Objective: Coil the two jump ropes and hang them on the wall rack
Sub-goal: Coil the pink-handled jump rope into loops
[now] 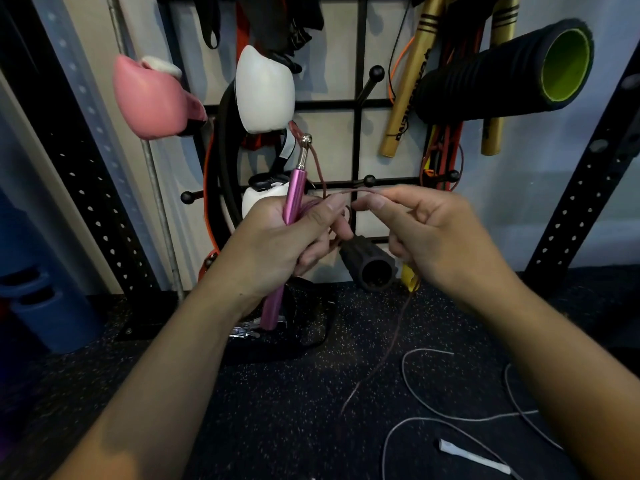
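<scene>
My left hand point(287, 244) grips the pink metal handle point(293, 194) of a jump rope, held upright with its silver swivel on top, plus several loops of its thin dark-red cord. My right hand point(426, 233) pinches that dark-red cord point(384, 358) between thumb and forefinger just right of the left hand; the rest of the cord trails down to the floor. The second jump rope, a grey cord point(412, 379) with a white handle point(474, 457), lies loose on the floor at lower right. The black wall rack point(360, 105) with ball-tipped pegs point(376, 71) stands straight ahead.
On the rack hang a pink boxing glove point(152, 98), a white glove point(265, 88), gold sticks point(408, 91), bands and a black foam roller point(505, 71). A smaller black roller point(369, 263) sits below. Perforated black uprights point(581, 188) flank the rack. Blue weights point(52, 313) stand at left on the speckled floor.
</scene>
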The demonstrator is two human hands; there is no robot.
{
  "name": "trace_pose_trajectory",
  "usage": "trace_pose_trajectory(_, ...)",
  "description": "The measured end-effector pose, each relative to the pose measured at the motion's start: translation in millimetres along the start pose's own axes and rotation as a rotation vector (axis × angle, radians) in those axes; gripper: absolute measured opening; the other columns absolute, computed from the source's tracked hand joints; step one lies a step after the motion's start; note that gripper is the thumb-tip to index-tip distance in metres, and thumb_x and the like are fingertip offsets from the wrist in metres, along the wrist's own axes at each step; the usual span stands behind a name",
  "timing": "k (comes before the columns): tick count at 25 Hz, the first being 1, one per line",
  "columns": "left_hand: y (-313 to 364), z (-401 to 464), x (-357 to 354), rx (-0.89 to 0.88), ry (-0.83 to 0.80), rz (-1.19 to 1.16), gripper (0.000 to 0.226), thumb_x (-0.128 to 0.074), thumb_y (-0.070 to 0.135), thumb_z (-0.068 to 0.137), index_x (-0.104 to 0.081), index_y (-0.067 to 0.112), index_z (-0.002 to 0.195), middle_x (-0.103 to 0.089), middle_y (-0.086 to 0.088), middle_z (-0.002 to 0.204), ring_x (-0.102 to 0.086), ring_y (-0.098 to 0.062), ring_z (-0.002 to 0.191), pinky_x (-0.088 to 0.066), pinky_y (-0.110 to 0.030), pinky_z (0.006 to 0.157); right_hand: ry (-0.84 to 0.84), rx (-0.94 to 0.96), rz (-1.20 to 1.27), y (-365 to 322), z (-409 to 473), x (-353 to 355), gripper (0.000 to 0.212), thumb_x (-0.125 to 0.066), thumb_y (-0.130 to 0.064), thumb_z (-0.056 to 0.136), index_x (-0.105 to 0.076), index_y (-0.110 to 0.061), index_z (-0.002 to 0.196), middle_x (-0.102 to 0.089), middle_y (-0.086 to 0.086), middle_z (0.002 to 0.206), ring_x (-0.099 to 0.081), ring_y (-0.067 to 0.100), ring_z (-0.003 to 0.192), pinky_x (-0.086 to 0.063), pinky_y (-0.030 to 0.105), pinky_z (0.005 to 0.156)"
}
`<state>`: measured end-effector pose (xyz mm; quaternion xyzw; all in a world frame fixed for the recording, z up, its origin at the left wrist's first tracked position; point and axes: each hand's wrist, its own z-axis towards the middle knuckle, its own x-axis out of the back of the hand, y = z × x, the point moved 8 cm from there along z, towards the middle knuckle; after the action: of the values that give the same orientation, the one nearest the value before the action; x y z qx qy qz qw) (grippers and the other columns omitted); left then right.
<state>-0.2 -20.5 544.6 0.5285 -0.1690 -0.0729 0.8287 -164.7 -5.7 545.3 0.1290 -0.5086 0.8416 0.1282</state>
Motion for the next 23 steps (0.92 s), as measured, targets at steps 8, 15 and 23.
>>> trace_pose_trajectory(8, -4.4, 1.9, 9.4, 0.032, 0.043, -0.115, 0.030, -0.056, 0.026, 0.100, -0.070, 0.007, 0.082, -0.059, -0.001, 0.048, -0.054, -0.013, 0.044, -0.051, -0.020, 0.056, -0.064, 0.044, 0.057, -2.9, 1.1, -1.6, 0.029, -0.046, -0.016, 0.109, -0.071, -0.028, 0.118, -0.070, 0.003, 0.079, -0.057, 0.027, 0.064, -0.051, 0.047, 0.060)
trace_pose_trajectory(15, 21.0, -12.0, -21.0, 0.074, -0.295, -0.715, 0.031, -0.051, 0.026, 0.097, -0.070, 0.009, 0.081, -0.054, 0.010, 0.044, -0.051, -0.003, 0.037, -0.042, -0.016, 0.044, 0.172, -0.063, -0.016, 18.5, -0.3, 13.7, 0.041, -0.063, -0.054, 0.092, -0.073, -0.019, 0.071, -0.052, 0.001, 0.049, -0.042, 0.020, 0.045, -0.039, 0.030, 0.046)
trace_pose_trajectory(23, -7.1, 5.7, 14.1, -0.086, 0.187, 0.130, 0.025, -0.045, 0.022, 0.108, -0.066, 0.012, 0.119, -0.080, 0.004, 0.104, -0.074, -0.003, 0.097, -0.054, -0.016, 0.085, -0.599, -0.161, -0.287, 27.9, -26.7, -61.7, 0.029, -0.044, -0.029, 0.109, -0.066, -0.030, 0.127, -0.053, -0.008, 0.065, -0.053, 0.011, 0.056, -0.053, 0.031, 0.059)
